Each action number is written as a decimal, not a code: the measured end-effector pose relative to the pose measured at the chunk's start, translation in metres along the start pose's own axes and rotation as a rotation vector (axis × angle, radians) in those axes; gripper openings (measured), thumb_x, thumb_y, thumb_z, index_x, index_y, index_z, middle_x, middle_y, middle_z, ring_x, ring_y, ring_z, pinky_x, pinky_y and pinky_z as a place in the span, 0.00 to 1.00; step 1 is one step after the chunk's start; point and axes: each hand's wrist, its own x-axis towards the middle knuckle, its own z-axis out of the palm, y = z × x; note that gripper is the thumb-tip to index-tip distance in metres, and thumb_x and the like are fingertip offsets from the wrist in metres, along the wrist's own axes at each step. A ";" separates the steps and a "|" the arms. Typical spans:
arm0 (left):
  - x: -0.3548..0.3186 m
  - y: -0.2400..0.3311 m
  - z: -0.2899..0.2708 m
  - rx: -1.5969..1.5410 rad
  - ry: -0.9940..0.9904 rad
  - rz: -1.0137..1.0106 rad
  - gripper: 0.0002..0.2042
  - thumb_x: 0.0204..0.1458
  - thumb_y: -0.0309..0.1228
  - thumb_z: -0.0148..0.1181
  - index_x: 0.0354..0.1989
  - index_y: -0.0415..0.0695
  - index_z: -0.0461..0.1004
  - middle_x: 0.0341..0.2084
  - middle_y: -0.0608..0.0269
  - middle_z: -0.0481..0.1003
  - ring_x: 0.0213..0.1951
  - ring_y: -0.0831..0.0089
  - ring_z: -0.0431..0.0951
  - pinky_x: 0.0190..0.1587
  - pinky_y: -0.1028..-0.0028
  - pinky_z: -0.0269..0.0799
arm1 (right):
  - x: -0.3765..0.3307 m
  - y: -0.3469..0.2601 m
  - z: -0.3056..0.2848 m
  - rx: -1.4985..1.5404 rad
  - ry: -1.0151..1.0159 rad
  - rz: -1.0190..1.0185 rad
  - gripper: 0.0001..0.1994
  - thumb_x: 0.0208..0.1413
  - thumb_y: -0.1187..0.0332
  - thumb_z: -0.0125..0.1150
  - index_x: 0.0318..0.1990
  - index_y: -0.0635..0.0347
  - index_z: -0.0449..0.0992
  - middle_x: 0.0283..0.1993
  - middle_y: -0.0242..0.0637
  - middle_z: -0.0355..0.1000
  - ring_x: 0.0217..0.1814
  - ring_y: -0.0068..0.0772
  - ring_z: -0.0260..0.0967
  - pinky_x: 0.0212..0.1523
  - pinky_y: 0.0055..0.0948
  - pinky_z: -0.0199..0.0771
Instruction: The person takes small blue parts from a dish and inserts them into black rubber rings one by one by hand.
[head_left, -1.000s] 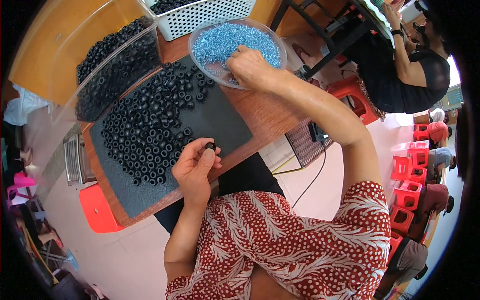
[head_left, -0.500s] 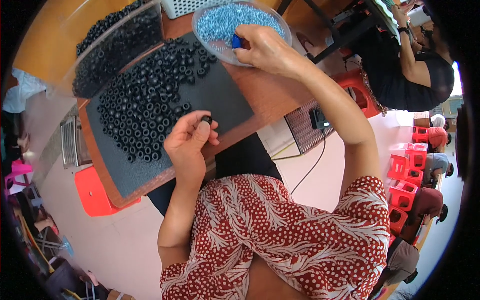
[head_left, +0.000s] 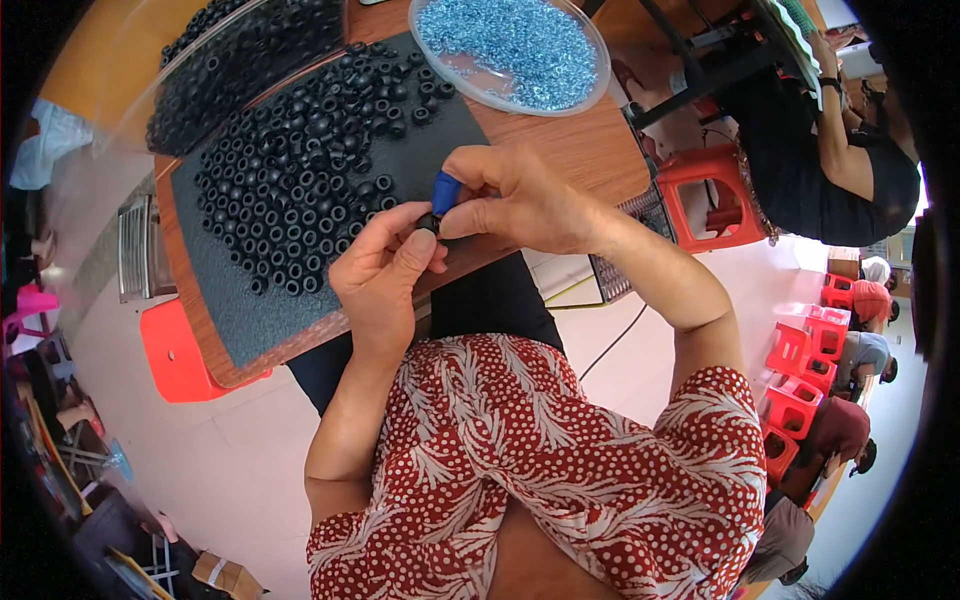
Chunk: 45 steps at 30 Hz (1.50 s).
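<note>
My left hand (head_left: pixel 385 275) pinches a small black rubber ring (head_left: pixel 428 221) between thumb and fingers, just over the table's near edge. My right hand (head_left: pixel 520 195) meets it from the right and presses against the ring; a blue cover sits on its fingertip (head_left: pixel 445 191). Whether a small blue piece is between those fingers I cannot tell. Many loose black rings (head_left: pixel 300 150) lie spread on a dark mat (head_left: pixel 240 300) beyond my hands. A clear round dish (head_left: pixel 455 75) at the far right of the table holds small blue metal rings (head_left: pixel 510 40).
A clear bin (head_left: pixel 175 95) of more black rings stands at the table's far left. Red stools (head_left: pixel 705 195) and an orange one (head_left: pixel 175 350) flank the wooden table (head_left: pixel 590 150). Another person (head_left: pixel 835 150) sits at the right; more people and red stools are further right.
My right hand left the dish of blue rings and came back to my left hand. The two hands now meet at the black ring near the table edge.
</note>
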 end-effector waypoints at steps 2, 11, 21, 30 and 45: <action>-0.001 0.001 0.000 0.086 0.007 0.055 0.10 0.51 0.22 0.56 0.41 0.34 0.73 0.26 0.65 0.73 0.26 0.80 0.73 0.30 0.83 0.70 | 0.002 0.005 0.002 0.172 -0.016 -0.006 0.07 0.49 0.72 0.61 0.29 0.65 0.70 0.24 0.27 0.68 0.26 0.12 0.61 0.25 0.15 0.62; -0.006 0.003 -0.002 -0.076 -0.001 -0.041 0.09 0.52 0.22 0.55 0.41 0.34 0.72 0.27 0.63 0.74 0.26 0.79 0.74 0.30 0.82 0.73 | 0.002 0.002 0.015 0.261 0.088 0.245 0.09 0.49 0.70 0.62 0.25 0.65 0.69 0.21 0.29 0.68 0.23 0.13 0.63 0.22 0.14 0.64; -0.009 0.002 -0.010 -0.196 -0.007 -0.107 0.10 0.51 0.25 0.56 0.42 0.35 0.71 0.30 0.57 0.75 0.26 0.77 0.74 0.30 0.80 0.73 | 0.033 0.014 0.017 -0.242 0.361 -0.133 0.07 0.45 0.72 0.62 0.27 0.65 0.70 0.22 0.32 0.66 0.27 0.24 0.65 0.24 0.26 0.61; -0.008 0.002 -0.014 -0.187 0.004 -0.121 0.10 0.51 0.24 0.56 0.42 0.36 0.72 0.29 0.57 0.75 0.25 0.79 0.74 0.29 0.81 0.73 | 0.084 0.022 0.019 -0.927 0.374 -0.637 0.10 0.31 0.76 0.59 0.27 0.58 0.73 0.27 0.39 0.66 0.34 0.41 0.62 0.29 0.36 0.65; -0.008 0.002 -0.012 -0.166 -0.012 -0.106 0.10 0.52 0.25 0.56 0.42 0.36 0.72 0.29 0.58 0.75 0.25 0.80 0.74 0.30 0.82 0.74 | 0.082 0.023 0.021 -0.968 0.283 -0.653 0.07 0.34 0.73 0.59 0.26 0.59 0.72 0.27 0.39 0.65 0.35 0.40 0.62 0.31 0.35 0.66</action>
